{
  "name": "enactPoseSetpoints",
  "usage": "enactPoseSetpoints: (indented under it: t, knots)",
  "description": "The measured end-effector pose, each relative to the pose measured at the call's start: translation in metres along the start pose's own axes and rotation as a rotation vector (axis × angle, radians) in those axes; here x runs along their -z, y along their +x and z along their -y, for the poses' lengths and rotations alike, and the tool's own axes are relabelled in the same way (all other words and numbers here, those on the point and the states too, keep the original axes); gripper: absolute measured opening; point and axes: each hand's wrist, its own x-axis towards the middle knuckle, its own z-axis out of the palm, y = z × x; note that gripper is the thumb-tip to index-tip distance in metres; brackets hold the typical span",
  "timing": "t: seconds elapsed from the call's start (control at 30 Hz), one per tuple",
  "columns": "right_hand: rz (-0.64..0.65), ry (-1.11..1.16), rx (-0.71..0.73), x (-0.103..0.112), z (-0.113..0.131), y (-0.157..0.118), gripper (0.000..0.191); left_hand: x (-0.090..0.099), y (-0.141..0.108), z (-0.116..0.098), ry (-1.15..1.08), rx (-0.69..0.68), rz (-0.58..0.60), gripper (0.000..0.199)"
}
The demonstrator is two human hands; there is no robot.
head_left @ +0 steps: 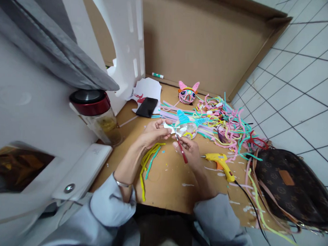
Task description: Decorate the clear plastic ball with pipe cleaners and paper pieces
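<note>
My left hand (154, 132) pinches a small piece of white paper (169, 128) above the cardboard tabletop. My right hand (191, 152) is closed round small red-handled scissors (182, 152), their tip at the paper's edge. Just behind my hands sits a clear round ball with blue pipe-cleaner ears (184, 117), partly covered by the right fingers. Yellow pipe cleaners (144, 169) and a green pipe cleaner (152, 163) lie below my left wrist. To the right of my right hand rests a yellow hot glue gun (219, 163), its nozzle pointing left.
A finished-looking pink-eared animal head (187, 95) stands at the back beside a tangled heap of pipe cleaners (230, 122). Left of it lie a black phone (147, 107) and cut paper (149, 88). A red-lidded glass jar (98, 116) stands left, a brown handbag (292, 185) right.
</note>
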Motion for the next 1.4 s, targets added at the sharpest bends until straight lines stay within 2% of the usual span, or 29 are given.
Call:
enactPoseSetpoints:
  t: [0.37, 0.67, 1.0, 1.4]
  knots:
    - [0.052, 0.041, -0.047, 0.0015, -0.0009, -0.0013, 0.051, -0.0008, -0.0012, -0.003, 0.001, -0.015, 0.008, 0.048]
    - [0.058, 0.047, -0.022, 0.0003, -0.0021, -0.0018, 0.054, -0.0019, -0.0018, -0.0041, -0.029, -0.037, -0.001, 0.047]
    - [0.05, 0.016, -0.026, 0.0006, -0.0086, -0.0013, 0.05, 0.0003, -0.0006, -0.002, -0.04, -0.051, 0.001, 0.052]
    - [0.022, -0.067, 0.018, 0.0035, -0.0058, 0.0004, 0.048, -0.0008, -0.0001, 0.0009, 0.094, -0.06, 0.075, 0.052]
